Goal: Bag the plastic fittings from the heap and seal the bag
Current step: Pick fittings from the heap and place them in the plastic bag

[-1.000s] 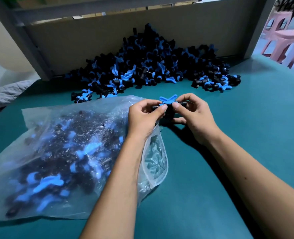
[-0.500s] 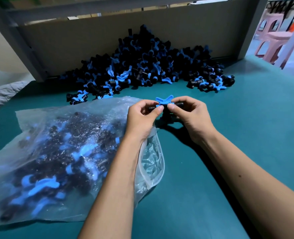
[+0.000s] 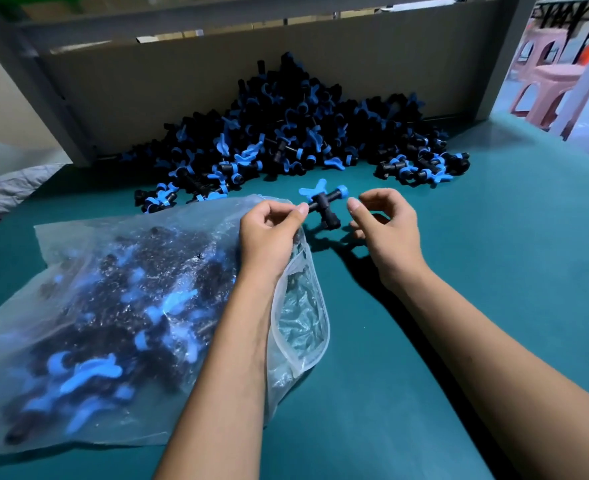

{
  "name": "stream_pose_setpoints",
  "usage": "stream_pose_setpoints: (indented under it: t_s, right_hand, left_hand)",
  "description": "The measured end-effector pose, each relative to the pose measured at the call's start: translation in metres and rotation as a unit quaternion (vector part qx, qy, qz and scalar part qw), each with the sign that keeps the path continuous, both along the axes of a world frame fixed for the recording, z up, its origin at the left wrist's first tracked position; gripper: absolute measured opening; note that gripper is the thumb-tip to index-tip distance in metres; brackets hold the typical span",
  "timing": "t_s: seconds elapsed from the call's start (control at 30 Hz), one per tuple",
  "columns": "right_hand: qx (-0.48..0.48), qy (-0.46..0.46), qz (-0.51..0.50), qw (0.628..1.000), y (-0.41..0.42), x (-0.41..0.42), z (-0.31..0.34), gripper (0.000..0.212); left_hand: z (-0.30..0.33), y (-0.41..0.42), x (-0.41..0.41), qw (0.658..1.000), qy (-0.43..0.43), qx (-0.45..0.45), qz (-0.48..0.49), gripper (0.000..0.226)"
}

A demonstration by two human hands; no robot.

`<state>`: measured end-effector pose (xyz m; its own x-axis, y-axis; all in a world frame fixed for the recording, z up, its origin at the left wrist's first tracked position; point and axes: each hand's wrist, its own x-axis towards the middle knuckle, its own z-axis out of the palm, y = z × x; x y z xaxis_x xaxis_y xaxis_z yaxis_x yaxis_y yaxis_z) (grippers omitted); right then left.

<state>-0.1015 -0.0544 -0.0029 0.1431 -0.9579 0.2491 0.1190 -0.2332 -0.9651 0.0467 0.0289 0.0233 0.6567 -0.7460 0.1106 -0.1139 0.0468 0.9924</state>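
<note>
Our right hand (image 3: 383, 230) has just let go of the fitting (image 3: 324, 202) and hangs loosely curled and empty, so only our left hand (image 3: 269, 233) pinches it just above the table (image 3: 494, 271), ready, we judge, for the open bag (image 3: 113, 306).

Dim, overhead light; soft shadows; wide-angle edge distortion.
</note>
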Motion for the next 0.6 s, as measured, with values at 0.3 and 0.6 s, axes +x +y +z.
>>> stream_pose_setpoints:
  t_s: [0.3,0.6]
  right_hand:
    - [-0.146,0.141,0.014,0.979,0.007,0.003,-0.001,0.023]
    - [0.154,-0.144,0.085,0.974,0.001,-0.005,0.015,0.031]
  left_hand:
    - [0.002,-0.003,-0.012,1.0,0.004,-0.008,-0.008,0.023]
    - [0.005,0.008,0.008,0.93,-0.298,0.198,-0.082,0.042]
